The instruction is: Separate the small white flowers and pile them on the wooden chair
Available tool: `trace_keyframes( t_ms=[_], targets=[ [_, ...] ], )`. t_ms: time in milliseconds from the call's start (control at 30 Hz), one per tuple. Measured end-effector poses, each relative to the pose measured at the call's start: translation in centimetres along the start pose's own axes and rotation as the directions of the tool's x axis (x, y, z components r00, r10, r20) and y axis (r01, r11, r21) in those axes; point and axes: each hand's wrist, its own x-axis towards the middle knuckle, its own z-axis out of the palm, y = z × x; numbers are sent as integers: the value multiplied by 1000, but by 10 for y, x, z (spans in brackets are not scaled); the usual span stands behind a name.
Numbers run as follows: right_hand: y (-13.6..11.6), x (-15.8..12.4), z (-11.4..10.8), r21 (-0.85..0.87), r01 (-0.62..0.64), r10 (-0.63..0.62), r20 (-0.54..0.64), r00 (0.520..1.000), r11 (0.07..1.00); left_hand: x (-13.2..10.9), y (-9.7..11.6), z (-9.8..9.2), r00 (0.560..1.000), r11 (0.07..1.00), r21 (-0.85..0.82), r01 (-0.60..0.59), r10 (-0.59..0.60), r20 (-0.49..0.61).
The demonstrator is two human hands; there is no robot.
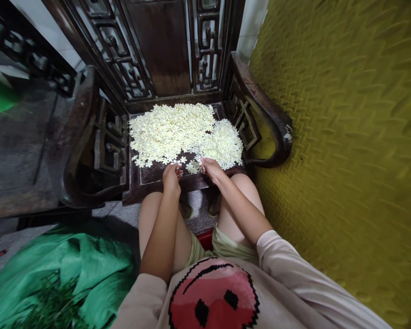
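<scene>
A big heap of small cream-white flowers point(171, 130) covers the seat of a dark carved wooden chair point(147, 176), with a smaller heap point(224, 146) at the right. My left hand point(171, 176) rests at the seat's front edge, fingers curled, touching loose flowers at the near rim of the big heap. My right hand point(210, 168) lies fingers-down on the near edge of the smaller heap. A few single flowers point(192, 167) lie between the two hands. Whether either hand pinches a flower cannot be told.
The chair's curved armrests point(267, 114) flank the seat. A yellow-green patterned wall or panel point(345, 137) stands close on the right. Green sacking with leafy stems point(55, 283) lies on the floor at the left. A dark wooden table point(20, 146) stands beyond it.
</scene>
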Motion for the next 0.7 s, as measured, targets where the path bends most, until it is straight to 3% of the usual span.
trace_keyframes(
  t_ms=[200, 300, 433, 500, 600, 700],
  targets=[
    [-2, -2, 1, 22, -25, 26, -63, 998, 999, 0, -2, 1, 1000, 1000, -7, 1, -1, 7],
    [-7, -5, 0, 79, -110, 107, 43, 993, 991, -1, -2, 1, 1000, 1000, -10, 8, -8, 9],
    [-13, -9, 2, 148, -239, 202, 224, 953, 960, -2, -4, 3, 1000, 1000, 15, 5, -5, 11],
    [-12, -9, 3, 147, -191, 156, 222, 962, 971, -2, -5, 4, 1000, 1000, 28, -4, 3, 26],
    [-6, -7, 4, 96, -72, 56, 165, 985, 993, -2, -7, 5, 999, 999, 52, 0, -2, 48],
    [-2, -5, 2, 76, -31, 26, 73, 997, 997, -5, -9, 7, 997, 994, 102, -30, 22, 75]
  ],
)
